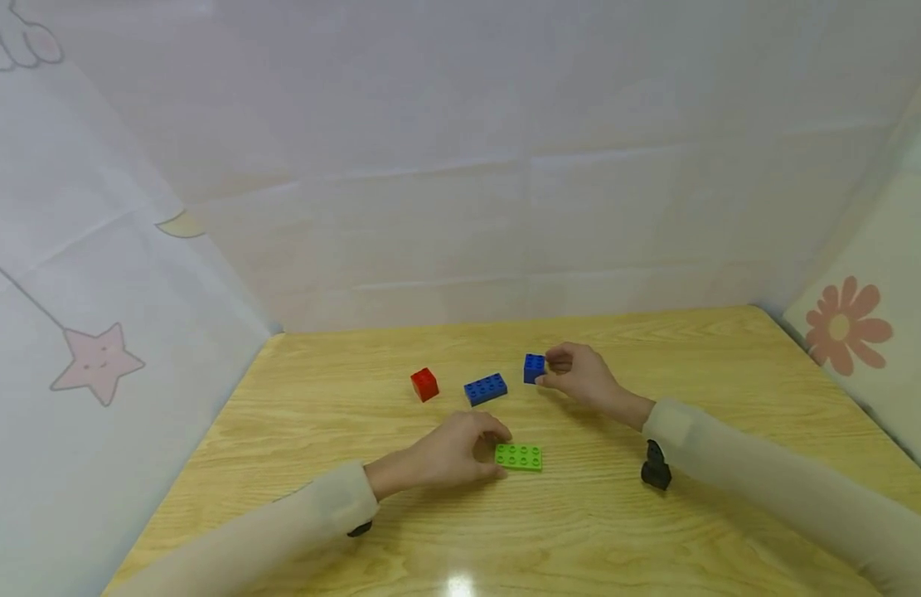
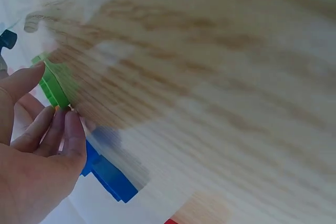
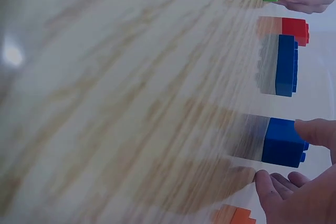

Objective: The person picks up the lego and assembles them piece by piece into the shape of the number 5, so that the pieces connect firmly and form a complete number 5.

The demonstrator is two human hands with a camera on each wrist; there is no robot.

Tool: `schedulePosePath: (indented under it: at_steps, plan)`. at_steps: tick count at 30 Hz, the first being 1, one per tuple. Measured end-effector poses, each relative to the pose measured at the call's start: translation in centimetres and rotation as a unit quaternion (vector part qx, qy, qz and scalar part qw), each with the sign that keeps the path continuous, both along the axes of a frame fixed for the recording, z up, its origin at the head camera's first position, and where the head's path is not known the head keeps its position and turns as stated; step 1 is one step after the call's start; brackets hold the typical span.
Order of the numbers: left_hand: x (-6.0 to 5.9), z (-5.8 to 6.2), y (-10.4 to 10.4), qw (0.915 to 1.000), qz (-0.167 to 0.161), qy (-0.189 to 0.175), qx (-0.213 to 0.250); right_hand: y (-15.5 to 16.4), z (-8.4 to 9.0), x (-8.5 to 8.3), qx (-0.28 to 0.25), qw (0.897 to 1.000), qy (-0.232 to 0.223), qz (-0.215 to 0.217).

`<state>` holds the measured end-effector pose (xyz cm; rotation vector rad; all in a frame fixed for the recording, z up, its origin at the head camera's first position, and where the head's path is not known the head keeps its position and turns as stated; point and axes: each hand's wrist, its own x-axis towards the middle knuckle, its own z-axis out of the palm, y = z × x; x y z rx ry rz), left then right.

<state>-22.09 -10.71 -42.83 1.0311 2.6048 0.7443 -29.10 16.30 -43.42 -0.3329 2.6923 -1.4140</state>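
Observation:
A green brick (image 1: 518, 458) with studs on top lies on the table, and my left hand (image 1: 460, 449) is around its left end. The thumb is on the near side and the fingers are on the far side, all close to the brick; firm contact is not plain. Farther back, my right hand (image 1: 588, 377) is beside a square blue brick (image 1: 535, 368). In the right wrist view its thumb overlaps the top of this blue brick (image 3: 283, 142), while the fingertips (image 3: 264, 182) stay apart from its side.
A longer blue brick (image 1: 486, 389) and a small red brick (image 1: 424, 385) lie left of the square blue one. An orange brick (image 3: 242, 215) shows at the bottom of the right wrist view. Pale printed cloth (image 1: 467, 240) surrounds the wooden table (image 1: 296, 414).

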Motion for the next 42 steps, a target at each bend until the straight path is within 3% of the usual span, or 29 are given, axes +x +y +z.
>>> schedulePosePath:
  at_steps: [15, 24, 31, 42]
  plan:
    - [-0.2, -0.2, 0.3, 1.0000, -0.003, -0.007, 0.001, -0.4, -0.6, -0.4, 0.016, 1.000, 0.013, -0.010]
    - [0.0, 0.2, 0.4, 0.9999, 0.000, -0.014, 0.002, -0.5, -0.7, -0.8, -0.003, 1.000, 0.012, -0.009]
    - [0.1, 0.2, 0.4, 0.9999, -0.010, 0.002, 0.006, -0.3, -0.9, -1.0, -0.020, 1.000, 0.000, -0.012]
    - [-0.2, 0.0, 0.4, 1.0000, -0.001, -0.009, 0.003, 0.1, 0.4, -0.1, -0.029, 1.000, -0.005, 0.011]
